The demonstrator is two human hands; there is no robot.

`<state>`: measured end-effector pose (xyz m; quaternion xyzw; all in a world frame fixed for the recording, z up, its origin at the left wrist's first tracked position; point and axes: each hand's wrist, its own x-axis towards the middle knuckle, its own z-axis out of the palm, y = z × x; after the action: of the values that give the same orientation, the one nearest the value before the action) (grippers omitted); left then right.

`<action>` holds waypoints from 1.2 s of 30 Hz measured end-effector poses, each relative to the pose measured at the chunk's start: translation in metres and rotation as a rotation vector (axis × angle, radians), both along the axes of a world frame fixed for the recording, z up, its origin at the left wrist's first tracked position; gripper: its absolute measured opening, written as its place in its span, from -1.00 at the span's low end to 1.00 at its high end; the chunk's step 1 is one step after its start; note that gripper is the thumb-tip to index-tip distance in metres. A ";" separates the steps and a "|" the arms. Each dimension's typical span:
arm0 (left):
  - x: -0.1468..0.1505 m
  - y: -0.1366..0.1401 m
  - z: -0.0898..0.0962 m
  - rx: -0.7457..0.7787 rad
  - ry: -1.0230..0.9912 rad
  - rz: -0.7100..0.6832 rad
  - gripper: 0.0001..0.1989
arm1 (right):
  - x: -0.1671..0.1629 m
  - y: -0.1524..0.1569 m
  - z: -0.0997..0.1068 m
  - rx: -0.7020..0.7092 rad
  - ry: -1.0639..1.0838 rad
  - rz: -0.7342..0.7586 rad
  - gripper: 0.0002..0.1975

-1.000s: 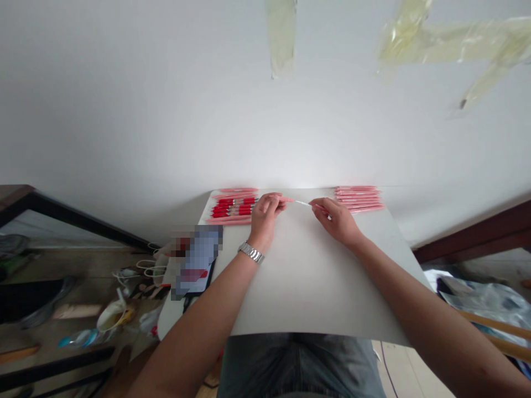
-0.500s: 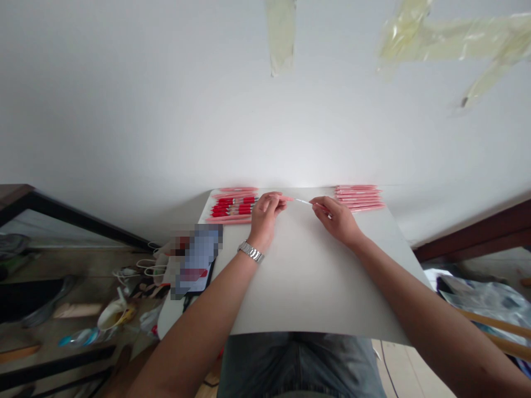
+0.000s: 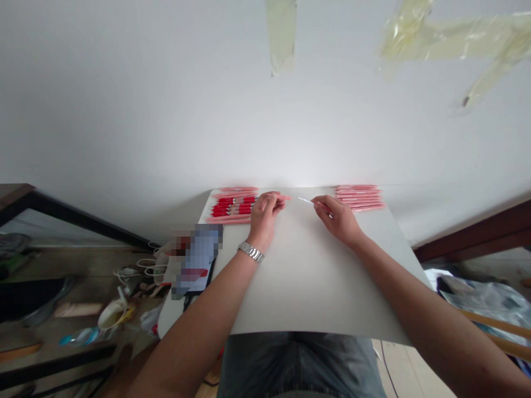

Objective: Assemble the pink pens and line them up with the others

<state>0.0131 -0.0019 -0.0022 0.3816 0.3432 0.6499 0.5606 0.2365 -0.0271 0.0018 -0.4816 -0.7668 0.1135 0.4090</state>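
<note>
My left hand (image 3: 267, 209) pinches a pink pen barrel (image 3: 284, 197), its end pointing right. Facing it across a small gap, my right hand (image 3: 334, 216) is closed on a thin white stick (image 3: 306, 200) that looks like a pen refill. Its tip points left toward the barrel, and a bit of pink shows between the fingers. Left of my left hand lie several red pens (image 3: 234, 207) with pink pens (image 3: 229, 219) beside them. Beyond my right hand is a row of pink pens (image 3: 359, 198).
The white table (image 3: 315, 287) meets the wall (image 3: 186, 110) at its far edge. On its left side lies a phone (image 3: 199, 262), its screen blurred out. A bucket (image 3: 113, 315) and other clutter stand on the floor at left; a plastic bag (image 3: 489, 301) is at right.
The white stick has come apart from the pink barrel, leaving a gap between them. My right hand has moved slightly right; my left hand is nearly still.
</note>
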 end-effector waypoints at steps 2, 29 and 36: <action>0.000 0.000 0.000 0.000 -0.004 -0.004 -0.72 | 0.000 0.000 0.000 -0.005 0.007 -0.005 -0.79; -0.005 -0.010 0.009 0.101 0.261 -0.002 -0.60 | 0.002 0.002 -0.001 0.006 0.041 -0.023 -0.77; -0.006 -0.006 0.004 0.156 0.388 0.049 -0.62 | 0.002 0.003 -0.001 -0.001 0.049 -0.030 -0.76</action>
<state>0.0074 -0.0078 0.0018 0.5333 0.4024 0.6023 0.4370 0.2383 -0.0244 0.0003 -0.4903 -0.7491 0.1197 0.4291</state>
